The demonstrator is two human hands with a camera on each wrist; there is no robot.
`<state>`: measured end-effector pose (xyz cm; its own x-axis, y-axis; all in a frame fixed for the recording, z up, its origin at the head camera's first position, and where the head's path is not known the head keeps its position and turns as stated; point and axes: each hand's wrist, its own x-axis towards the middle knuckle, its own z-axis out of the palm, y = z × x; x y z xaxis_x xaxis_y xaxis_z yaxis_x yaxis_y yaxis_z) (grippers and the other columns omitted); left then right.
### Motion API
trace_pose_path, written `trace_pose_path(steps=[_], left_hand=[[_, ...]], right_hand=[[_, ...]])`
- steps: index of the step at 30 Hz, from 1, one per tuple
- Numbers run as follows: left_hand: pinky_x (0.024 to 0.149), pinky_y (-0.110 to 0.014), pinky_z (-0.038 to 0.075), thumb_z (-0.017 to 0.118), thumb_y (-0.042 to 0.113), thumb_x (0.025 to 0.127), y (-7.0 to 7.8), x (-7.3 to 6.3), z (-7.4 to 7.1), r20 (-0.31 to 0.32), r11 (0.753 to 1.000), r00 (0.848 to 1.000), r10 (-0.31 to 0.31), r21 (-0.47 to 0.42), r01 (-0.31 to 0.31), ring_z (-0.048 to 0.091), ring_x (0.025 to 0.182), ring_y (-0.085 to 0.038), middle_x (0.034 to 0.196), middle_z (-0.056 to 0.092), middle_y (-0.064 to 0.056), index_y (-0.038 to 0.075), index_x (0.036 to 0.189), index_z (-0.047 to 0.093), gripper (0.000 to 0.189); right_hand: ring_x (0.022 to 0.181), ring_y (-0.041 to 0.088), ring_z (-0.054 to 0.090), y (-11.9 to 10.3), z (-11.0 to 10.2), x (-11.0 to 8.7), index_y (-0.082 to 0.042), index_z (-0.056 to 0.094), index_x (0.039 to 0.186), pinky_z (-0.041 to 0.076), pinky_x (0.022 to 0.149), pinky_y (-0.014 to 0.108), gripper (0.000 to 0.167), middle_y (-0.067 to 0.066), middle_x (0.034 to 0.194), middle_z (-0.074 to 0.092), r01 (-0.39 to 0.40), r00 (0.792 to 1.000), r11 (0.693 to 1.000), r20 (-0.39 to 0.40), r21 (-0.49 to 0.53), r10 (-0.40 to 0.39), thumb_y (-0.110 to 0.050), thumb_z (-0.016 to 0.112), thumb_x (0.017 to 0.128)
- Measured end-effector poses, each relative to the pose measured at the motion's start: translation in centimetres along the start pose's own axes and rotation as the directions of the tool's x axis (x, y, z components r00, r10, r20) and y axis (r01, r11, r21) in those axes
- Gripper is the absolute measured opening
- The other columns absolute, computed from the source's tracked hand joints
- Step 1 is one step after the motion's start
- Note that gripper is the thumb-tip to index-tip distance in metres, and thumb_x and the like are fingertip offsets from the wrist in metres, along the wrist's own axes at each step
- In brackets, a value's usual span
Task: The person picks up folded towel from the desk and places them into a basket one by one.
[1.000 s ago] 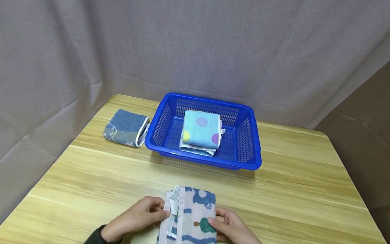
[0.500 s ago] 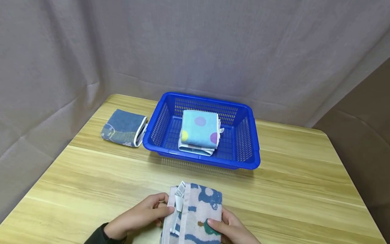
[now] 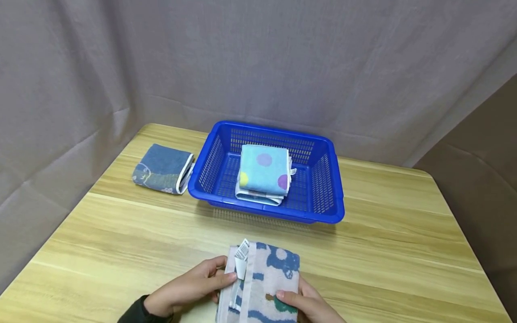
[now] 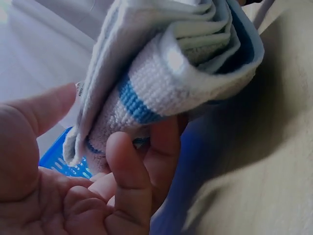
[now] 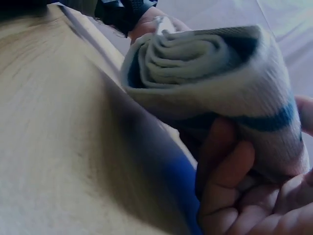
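Note:
A folded towel (image 3: pixel 268 280), pale with blue patterns and a green tree shape, is held between both hands at the bottom of the head view. My left hand (image 3: pixel 198 285) pinches its left edge, thumb on top beside a white label (image 3: pixel 241 259). On the right side my right hand (image 3: pixel 313 303) grips it, thumb over the green patch and fingers beneath. Both wrist views show the towel's rolled layers end-on; the left hand (image 4: pixel 112 186) and the right hand (image 5: pixel 264 196) curl their fingers under it.
Behind the hands stands a blue plastic basket (image 3: pixel 266 208) with folded towels inside, a light blue dotted towel (image 3: pixel 264 168) on top. A folded dark blue towel (image 3: pixel 163 168) lies left of the basket on the wooden table (image 3: pixel 121 237). Grey curtains hang behind.
Both hands have shifted the folded towel slightly to the right and a little away from the person. Their grip on it looks the same. The head view has moved slightly.

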<state>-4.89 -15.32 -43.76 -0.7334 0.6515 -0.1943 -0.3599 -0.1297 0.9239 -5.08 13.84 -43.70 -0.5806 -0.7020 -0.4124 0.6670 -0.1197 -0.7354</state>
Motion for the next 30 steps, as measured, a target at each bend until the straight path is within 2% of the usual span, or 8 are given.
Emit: trace_pose_path(steps=[7,11,19,25,30], left_hand=[[0.060,-0.017,0.048,0.056,0.019,0.102,0.0,-0.1,0.2,0.010,1.000,1.000,-0.007,-0.030,0.007,0.069,0.082,-0.007,0.102,0.074,-0.003,-0.010,0.137,0.036,0.050],[0.058,-0.016,0.045,0.057,0.017,0.101,-0.1,-0.1,0.1,0.007,0.999,1.000,-0.012,-0.039,0.012,0.069,0.081,-0.006,0.102,0.074,-0.003,-0.010,0.140,0.034,0.053],[0.056,-0.015,0.044,0.060,0.014,0.099,0.1,-0.4,0.2,-0.013,0.997,1.000,-0.026,-0.070,0.025,0.069,0.078,-0.005,0.098,0.075,0.000,-0.007,0.131,0.037,0.045],[0.058,-0.016,0.042,0.060,0.012,0.098,0.7,-1.0,0.9,-0.007,0.997,1.000,0.002,-0.078,-0.002,0.069,0.081,-0.006,0.100,0.076,-0.001,-0.004,0.127,0.037,0.040],[0.058,-0.016,0.041,0.061,0.012,0.098,1.5,-1.5,1.3,-0.008,0.997,1.000,0.000,-0.075,-0.001,0.070,0.084,-0.007,0.105,0.075,-0.004,-0.002,0.127,0.038,0.040]], right_hand=[[0.118,0.021,0.065,0.0,-0.3,0.3,-0.012,0.032,0.148,0.052,0.098,0.039,0.048,0.006,0.132,0.064,-0.006,0.999,1.000,0.035,0.012,0.005,-0.019,0.050,0.104],[0.118,0.020,0.065,0.1,-0.3,0.3,-0.012,0.038,0.145,0.052,0.098,0.039,0.043,0.005,0.131,0.064,-0.006,0.998,1.000,0.060,0.023,0.004,-0.018,0.049,0.104],[0.117,0.020,0.065,0.1,0.0,0.0,-0.013,0.042,0.143,0.053,0.097,0.039,0.042,0.006,0.129,0.065,-0.012,0.999,0.999,0.043,0.033,0.010,-0.018,0.051,0.103],[0.118,0.019,0.064,0.0,0.4,-0.6,-0.015,0.046,0.139,0.051,0.100,0.036,0.035,0.005,0.129,0.065,0.019,0.994,0.998,0.103,0.055,-0.024,-0.015,0.049,0.104],[0.117,0.018,0.064,-0.3,0.9,-1.1,-0.014,0.049,0.135,0.051,0.100,0.035,0.032,0.004,0.126,0.066,0.056,0.988,0.996,0.139,0.065,-0.064,-0.014,0.048,0.104]])
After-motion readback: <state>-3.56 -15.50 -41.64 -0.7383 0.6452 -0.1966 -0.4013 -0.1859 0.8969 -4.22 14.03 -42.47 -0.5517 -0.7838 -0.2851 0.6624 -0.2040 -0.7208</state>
